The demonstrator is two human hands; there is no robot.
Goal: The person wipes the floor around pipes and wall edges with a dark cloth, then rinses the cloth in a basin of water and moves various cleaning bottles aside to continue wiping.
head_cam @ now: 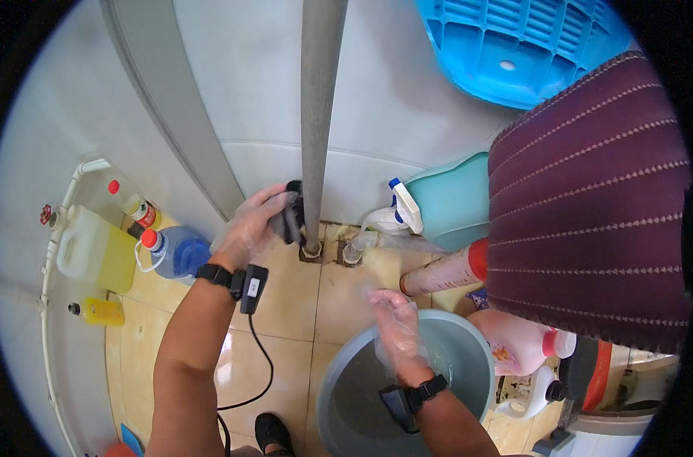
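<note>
My left hand (256,220), in a clear plastic glove, grips a dark wet cloth (292,214) against the lower part of a grey vertical pipe (318,143). The pipe's foot enters the tiled floor just below. My right hand (396,328), gloved in the same clear plastic, hangs over the far rim of a grey basin (335,377) with its fingers curled; nothing shows in it. Liquid appears to lie in the basin. A short elbow pipe (355,251) comes out of the floor between the vertical pipe and a white spray bottle (403,207).
At left stand a blue-liquid jug (186,251), a yellow-liquid canister (101,248), a soft-drink bottle (135,205) and a yellow bottle (102,312). At right are a teal bin (452,200), a red-and-white can (446,271), a pink jug (512,343) and a striped maroon cover (586,211).
</note>
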